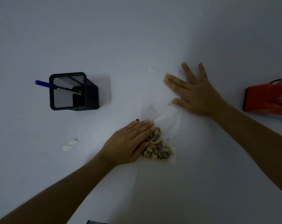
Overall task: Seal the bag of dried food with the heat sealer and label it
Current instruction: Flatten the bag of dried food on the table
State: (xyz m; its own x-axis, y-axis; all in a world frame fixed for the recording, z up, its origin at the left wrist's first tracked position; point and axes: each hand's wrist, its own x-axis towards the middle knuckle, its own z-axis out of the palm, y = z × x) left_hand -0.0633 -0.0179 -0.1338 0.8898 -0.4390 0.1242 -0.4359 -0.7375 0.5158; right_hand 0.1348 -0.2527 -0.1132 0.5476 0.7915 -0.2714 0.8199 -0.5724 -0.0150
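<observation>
Red heat sealer (266, 99), black mesh holder (69, 91)

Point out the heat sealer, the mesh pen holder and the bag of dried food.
heat sealer (264, 99): head view, orange body.
mesh pen holder (62, 98): head view, inner mesh wall.
bag of dried food (159, 147): head view, food-filled end.

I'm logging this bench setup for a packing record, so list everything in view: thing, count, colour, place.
bag of dried food: one, clear plastic with brown and tan pieces at its near end, table centre.
heat sealer: one, red-orange, right edge, partly cut off.
mesh pen holder: one, black, left of the bag.
pen: one, blue, leaning out of the holder.
label: one, whitish strip, near left of the bag.
table: one, white.
left hand: flat on the bag's filled end.
right hand: fingers spread, pressing the bag's empty end.
</observation>
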